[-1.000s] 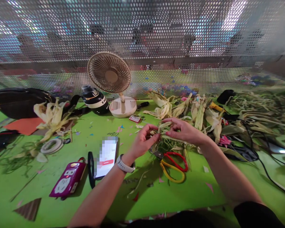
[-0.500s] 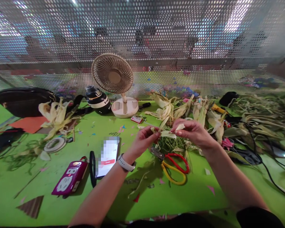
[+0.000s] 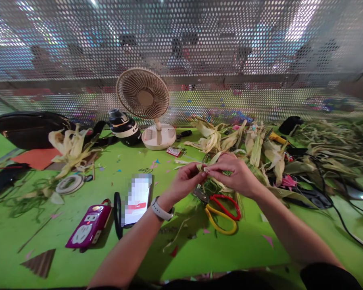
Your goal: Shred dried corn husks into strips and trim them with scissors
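Between my two hands is a pale strip of corn husk (image 3: 212,160), partly hidden by the fingers. My left hand (image 3: 187,179) is closed, pinching the strip between thumb and forefinger. Close against it, my right hand (image 3: 234,173) is also closed and pinches the same husk, its thumb nearly touching the left one. Beneath the hands lies a tangle of green fibres (image 3: 210,186). Scissors (image 3: 222,213) with one red and one yellow handle rest just below, blades partly under the fibres.
A phone (image 3: 138,200), a purple power strip (image 3: 89,226) and a tape roll (image 3: 69,184) lie to the left. Behind stand a fan (image 3: 143,96) and a black bottle (image 3: 125,131) before a perforated metal screen (image 3: 199,52). Corn husks (image 3: 255,145) and cables (image 3: 320,173) spread over the right.
My right hand has moved left, close to my left hand, with fingers curled further in. The husk strip between them, stretched out before, is now gathered and mostly covered.
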`<state>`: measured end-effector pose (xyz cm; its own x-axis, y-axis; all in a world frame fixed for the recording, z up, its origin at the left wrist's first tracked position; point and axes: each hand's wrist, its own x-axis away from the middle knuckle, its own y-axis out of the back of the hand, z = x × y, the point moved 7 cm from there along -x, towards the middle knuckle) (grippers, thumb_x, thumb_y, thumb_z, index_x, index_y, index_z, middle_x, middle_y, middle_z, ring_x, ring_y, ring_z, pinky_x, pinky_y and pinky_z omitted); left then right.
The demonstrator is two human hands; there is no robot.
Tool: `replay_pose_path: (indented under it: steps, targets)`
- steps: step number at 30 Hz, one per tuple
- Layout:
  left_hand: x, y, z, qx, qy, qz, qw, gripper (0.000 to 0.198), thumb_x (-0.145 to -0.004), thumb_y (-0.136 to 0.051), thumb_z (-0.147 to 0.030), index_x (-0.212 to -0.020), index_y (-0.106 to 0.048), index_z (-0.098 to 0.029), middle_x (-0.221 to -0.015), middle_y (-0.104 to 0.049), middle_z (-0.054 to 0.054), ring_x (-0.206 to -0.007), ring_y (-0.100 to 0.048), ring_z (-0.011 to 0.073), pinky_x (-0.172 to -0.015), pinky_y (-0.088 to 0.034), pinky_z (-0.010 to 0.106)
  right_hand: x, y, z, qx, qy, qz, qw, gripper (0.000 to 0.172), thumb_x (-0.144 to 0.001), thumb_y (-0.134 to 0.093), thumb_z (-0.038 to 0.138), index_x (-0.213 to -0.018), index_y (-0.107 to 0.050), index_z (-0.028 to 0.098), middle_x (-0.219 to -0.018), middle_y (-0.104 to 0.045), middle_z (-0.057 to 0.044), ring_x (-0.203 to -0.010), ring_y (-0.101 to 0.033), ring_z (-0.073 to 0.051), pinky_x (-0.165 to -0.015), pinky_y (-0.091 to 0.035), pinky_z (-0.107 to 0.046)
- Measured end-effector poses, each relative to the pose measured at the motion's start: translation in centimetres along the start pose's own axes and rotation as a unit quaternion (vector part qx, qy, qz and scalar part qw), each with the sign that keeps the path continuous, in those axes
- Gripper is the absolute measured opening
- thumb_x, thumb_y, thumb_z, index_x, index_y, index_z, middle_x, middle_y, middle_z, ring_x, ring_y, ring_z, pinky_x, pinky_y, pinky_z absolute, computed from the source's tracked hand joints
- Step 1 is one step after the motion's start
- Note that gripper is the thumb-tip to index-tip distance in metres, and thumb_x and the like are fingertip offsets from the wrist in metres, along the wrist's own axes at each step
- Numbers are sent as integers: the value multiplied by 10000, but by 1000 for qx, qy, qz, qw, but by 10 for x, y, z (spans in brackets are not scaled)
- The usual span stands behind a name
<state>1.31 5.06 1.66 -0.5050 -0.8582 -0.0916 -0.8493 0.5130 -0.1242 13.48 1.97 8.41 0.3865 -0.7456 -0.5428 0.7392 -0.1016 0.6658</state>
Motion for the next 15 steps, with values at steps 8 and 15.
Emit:
replay_pose_path:
  steps: [8,15]
  targets:
    - [0,-1,2,-74,-11,-12,997,268,-771,-671,-381,-870,-631,-135,-653,-530,-16,-596,-442,86,-567,-376,224,5,2,14,188,39,-40,981,151,-892,-569,230,-929,-710,194,-735,-666,-24,-724,-560,-158,-936,-376,-385]
    - [0,0,0,-63,5,-20,998,274,-753,-680,-382,-876,-637,-141,-625,-520,-25,-574,-436,85,-547,-362,220,6,0,20,250,73,-3,965,218,-890,-533,144,-981,-708,236,-768,-645,-27,-749,-525,-175,-991,-317,-444]
